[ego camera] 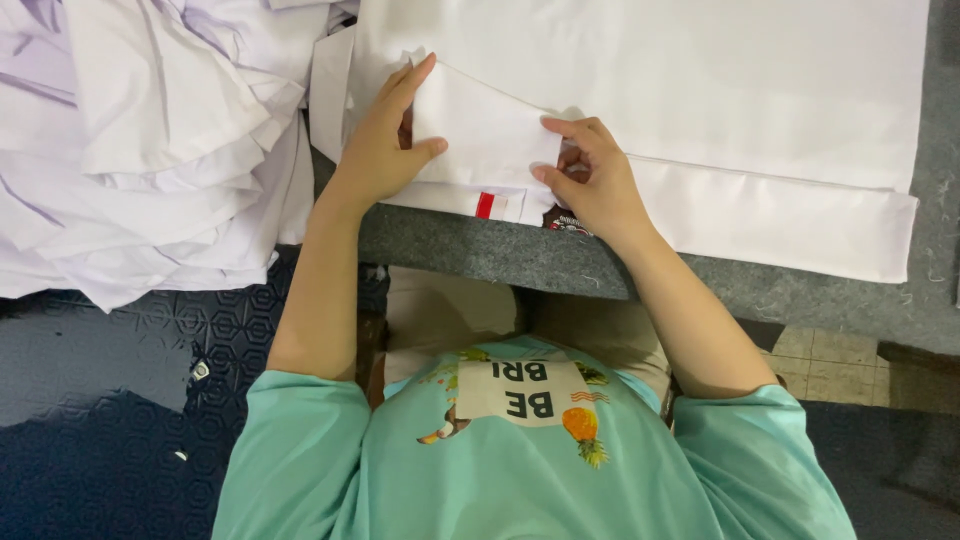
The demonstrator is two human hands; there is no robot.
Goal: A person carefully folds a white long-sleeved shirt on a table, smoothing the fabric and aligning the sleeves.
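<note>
White folded garment (520,150) lies flat at near edge of grey surface (480,250), small red tag (485,205) at its hem. Left hand (385,140) spread flat, palm pressing folded flap just left of tag, gripping nothing. Right hand (590,175) partly curled, thumb and fingers pinching flap's right corner. Cloth looks light, soft, limp, likely creases easily; best held at folded edges or corners. Heap of white cloth (150,140) well left of garment. Dark patterned floor (120,400) below.
</note>
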